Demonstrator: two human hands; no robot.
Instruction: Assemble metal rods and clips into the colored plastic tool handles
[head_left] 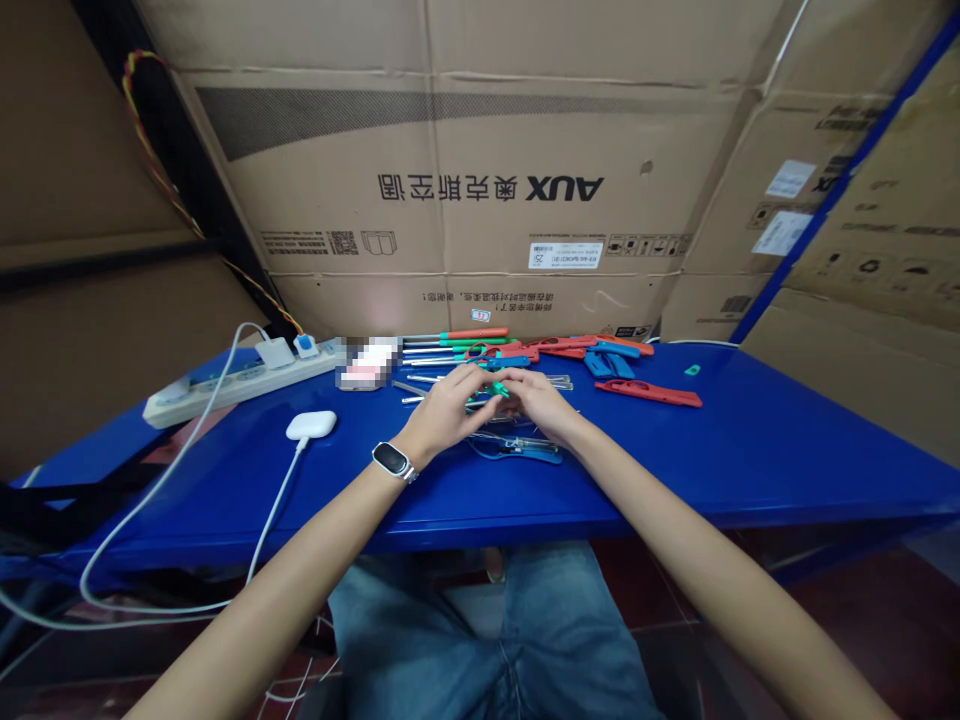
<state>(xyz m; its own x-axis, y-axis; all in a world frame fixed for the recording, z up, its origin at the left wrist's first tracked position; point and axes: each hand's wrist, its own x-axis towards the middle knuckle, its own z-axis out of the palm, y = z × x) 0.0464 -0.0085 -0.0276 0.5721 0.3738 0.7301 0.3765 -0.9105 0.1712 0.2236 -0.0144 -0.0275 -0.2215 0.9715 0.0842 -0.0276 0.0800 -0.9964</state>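
My left hand [448,408] and my right hand [538,402] meet over the middle of the blue table [750,450]. Their fingertips pinch a small green part [499,390] between them. A watch [394,461] sits on my left wrist. Under the hands lie a blue handle piece [525,454] and thin metal rods [420,379]. Just beyond the hands is a heap of red, blue and green plastic handles [555,350].
A white power strip [240,380] with plugs lies at the left, a small white device [311,425] on a cable beside it. A red handle [649,392] and a small green piece [692,370] lie to the right. Cardboard boxes [487,180] wall the back.
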